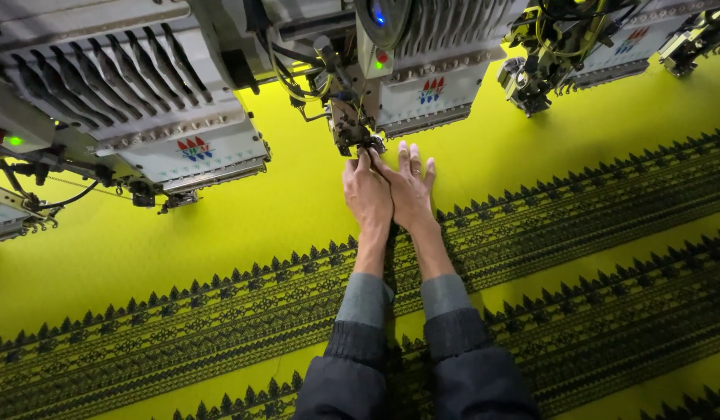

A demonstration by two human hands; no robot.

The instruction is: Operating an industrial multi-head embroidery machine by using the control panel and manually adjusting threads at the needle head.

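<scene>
Your left hand point(367, 194) hides its fingertips under the grey embroidery machine head point(352, 124) at twelve o'clock; the needle there is too small to tell.

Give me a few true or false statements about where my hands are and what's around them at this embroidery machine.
1. Both hands reach forward side by side over the yellow fabric. True.
2. The left hand has its fingertips at the needle area of the middle embroidery head. True.
3. The right hand is closed in a fist. False: it lies flat with the fingers spread.
4. The dark stitched border bands run across the fabric beneath the forearms. True.
5. The fabric is red. False: it is bright yellow with dark embroidery.
6. Only one embroidery head is in view. False: several stand in a row along the top.
</scene>
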